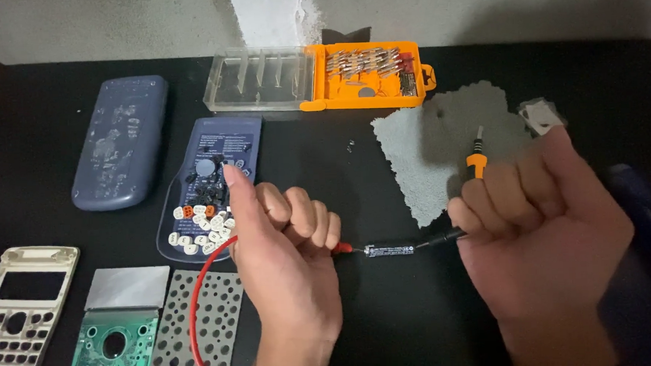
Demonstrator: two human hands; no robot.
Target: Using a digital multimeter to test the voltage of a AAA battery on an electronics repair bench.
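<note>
My left hand (288, 239) grips a red test probe, whose red wire (199, 298) loops down to the left. My right hand (540, 228) grips a black test probe (438, 238). Both probe tips touch the ends of a small dark battery (390, 250) lying on the black table between the hands. An orange-handled screwdriver (477, 162) lies just above my right hand's knuckles on a grey cloth (426, 149).
A calculator back shell (209, 188) holds loose keys. Left of it lies a blue cover (121, 141). At the bottom left are a beige front frame (24, 313), a green circuit board (113, 349) and a perforated grey sheet (192, 320). An orange bit case (368, 75) stands open at the back.
</note>
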